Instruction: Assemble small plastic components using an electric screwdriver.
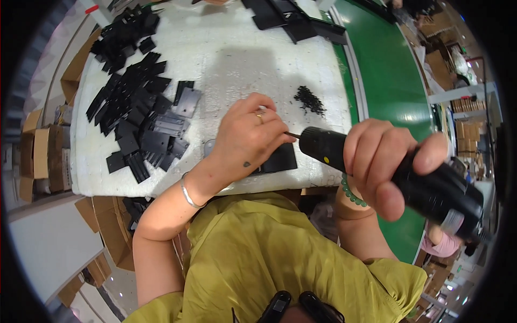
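My right hand (382,161) is wrapped round a black electric screwdriver (436,199), held sideways with its thin bit (292,134) toward the left. At the tip of that bit, the fingers of my left hand (250,132) are pinched together; whatever they hold is hidden or too small to name. Beneath the left hand a flat black part (280,160) lies at the near edge of the white work surface (226,70), partly covered by the hand and wrist. Just beyond the screwdriver's nose sits a small pile of tiny black screws (309,100).
Heaps of black plates and brackets (137,107) cover the left side of the surface. Larger black panels (293,21) lie at the far right. A green surface (385,70) runs along the right. Cardboard boxes (48,156) stand at the left, beside and below the table.
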A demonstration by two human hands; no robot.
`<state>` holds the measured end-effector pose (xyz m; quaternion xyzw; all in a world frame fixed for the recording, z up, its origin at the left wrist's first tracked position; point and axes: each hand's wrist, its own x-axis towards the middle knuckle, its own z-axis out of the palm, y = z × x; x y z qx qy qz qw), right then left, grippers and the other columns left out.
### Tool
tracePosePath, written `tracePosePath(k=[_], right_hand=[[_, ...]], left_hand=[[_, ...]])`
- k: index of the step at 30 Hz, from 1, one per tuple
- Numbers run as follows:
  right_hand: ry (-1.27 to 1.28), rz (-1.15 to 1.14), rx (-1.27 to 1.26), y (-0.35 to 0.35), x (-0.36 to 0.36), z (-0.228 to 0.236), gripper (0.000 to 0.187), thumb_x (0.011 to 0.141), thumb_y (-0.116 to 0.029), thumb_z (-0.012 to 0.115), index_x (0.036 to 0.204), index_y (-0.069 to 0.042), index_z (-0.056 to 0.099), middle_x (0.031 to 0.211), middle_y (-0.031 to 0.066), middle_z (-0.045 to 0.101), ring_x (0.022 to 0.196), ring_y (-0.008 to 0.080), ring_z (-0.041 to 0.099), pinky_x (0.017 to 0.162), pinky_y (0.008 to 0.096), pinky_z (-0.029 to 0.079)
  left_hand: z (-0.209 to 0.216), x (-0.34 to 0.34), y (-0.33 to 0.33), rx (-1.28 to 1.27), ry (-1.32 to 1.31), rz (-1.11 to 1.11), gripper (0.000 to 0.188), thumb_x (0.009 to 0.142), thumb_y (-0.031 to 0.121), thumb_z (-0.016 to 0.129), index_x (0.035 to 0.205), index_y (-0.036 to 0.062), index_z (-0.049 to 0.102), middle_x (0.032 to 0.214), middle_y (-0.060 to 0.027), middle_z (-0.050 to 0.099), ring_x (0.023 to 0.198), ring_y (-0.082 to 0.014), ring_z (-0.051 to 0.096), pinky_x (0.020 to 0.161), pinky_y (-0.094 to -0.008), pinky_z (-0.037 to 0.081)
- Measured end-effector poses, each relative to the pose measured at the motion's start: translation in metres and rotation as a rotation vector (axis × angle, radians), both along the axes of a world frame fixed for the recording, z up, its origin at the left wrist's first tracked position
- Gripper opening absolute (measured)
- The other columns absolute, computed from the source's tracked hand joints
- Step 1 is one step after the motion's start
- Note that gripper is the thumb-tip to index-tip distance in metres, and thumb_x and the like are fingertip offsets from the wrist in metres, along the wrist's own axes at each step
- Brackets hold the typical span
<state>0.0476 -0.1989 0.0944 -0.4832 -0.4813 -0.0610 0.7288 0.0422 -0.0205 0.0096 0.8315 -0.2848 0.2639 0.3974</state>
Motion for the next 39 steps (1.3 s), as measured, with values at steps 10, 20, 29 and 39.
tracePosePath(k=[10, 20, 29, 39], right_hand=[[-0.044, -0.057, -0.050, 0.023, -0.017, 0.001, 0.042, 0.077, -0.009, 0.065, 0.110, -0.016, 0.041, 0.055, -0.0054, 0.046, 0.041, 0.0072, 0.041, 0.047, 0.0214, 0.039], [0.134, -0.129, 0.153, 0.016, -0.010, -0.009, 0.044, 0.080, -0.006, 0.059, 0.118, -0.013, 0.037, 0.060, 0.0004, 0.047, 0.048, 0.0127, 0.042, 0.052, 0.0289, 0.038], [0.139, -0.141, 0.127, 0.005, -0.008, -0.012, 0.046, 0.080, -0.005, 0.056, 0.121, -0.013, 0.036, 0.062, 0.0011, 0.046, 0.049, 0.0128, 0.042, 0.054, 0.0296, 0.038], [0.149, -0.165, 0.112, -0.008, -0.008, -0.020, 0.046, 0.080, -0.004, 0.055, 0.120, -0.011, 0.035, 0.062, 0.0014, 0.045, 0.049, 0.0120, 0.041, 0.052, 0.0293, 0.038]], left_hand=[[-0.005, -0.019, 0.019, 0.034, -0.040, 0.008, 0.019, 0.067, 0.020, 0.073, 0.078, 0.0081, 0.063, 0.071, -0.0042, 0.058, 0.090, -0.0217, 0.056, 0.071, -0.0340, 0.046], [-0.012, -0.010, 0.101, 0.610, 0.356, 0.792, 0.036, 0.065, 0.027, 0.078, 0.088, 0.0035, 0.063, 0.095, -0.0112, 0.057, 0.092, -0.0284, 0.051, 0.078, -0.0379, 0.041], [-0.008, 0.002, 0.101, 0.141, 0.238, 0.473, 0.010, 0.077, 0.000, 0.063, 0.087, 0.0000, 0.061, 0.081, -0.0123, 0.063, 0.066, -0.0257, 0.059, 0.059, -0.0314, 0.045], [-0.021, -0.011, 0.087, 0.537, 0.267, 0.623, 0.026, 0.074, 0.026, 0.073, 0.086, 0.0050, 0.064, 0.074, -0.0076, 0.060, 0.072, -0.0270, 0.054, 0.070, -0.0366, 0.043]])
